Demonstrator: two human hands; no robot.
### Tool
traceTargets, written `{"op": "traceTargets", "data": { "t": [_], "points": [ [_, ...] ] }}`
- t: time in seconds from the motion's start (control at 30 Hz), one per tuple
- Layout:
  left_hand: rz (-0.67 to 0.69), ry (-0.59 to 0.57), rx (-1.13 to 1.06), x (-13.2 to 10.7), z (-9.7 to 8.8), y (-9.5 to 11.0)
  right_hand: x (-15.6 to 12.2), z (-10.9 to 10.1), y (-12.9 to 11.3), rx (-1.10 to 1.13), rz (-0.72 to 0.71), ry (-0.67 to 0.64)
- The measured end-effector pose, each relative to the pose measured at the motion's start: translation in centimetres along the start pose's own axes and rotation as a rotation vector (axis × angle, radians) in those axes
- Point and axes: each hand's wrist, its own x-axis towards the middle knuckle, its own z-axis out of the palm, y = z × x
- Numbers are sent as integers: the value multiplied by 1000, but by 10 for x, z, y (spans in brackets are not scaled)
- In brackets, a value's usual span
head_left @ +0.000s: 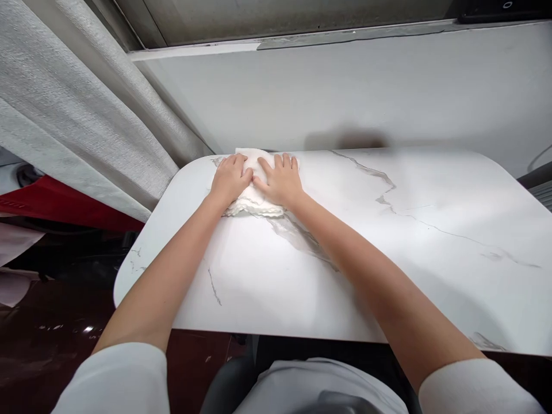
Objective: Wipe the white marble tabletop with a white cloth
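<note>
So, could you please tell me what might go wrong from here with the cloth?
The white cloth reaches about the far edge of the table, so a forward push might slide it over. With the left hand and right hand pressing close together, its loose layers could bunch up. The curtain hangs near that end and might get brushed.

arms [183, 259]: stretched forward, converging | hands [228, 181] [282, 183]: both palm-down (close side by side)
</note>
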Motion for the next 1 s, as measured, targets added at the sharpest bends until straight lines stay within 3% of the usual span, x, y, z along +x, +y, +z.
{"op": "traceTargets", "data": {
  "t": [0.2, 0.5, 1.0],
  "points": [
    [-7, 18, -38, 19, 2, -5, 29, -2, 12, 38, -56, -70],
    [-34, 24, -30, 41, 7, -13, 54, 7, 15, 80, -36, -45],
    [-119, -61, 118, 56, -4, -54, 84, 22, -15, 89, -50, -49]
  ]
}}
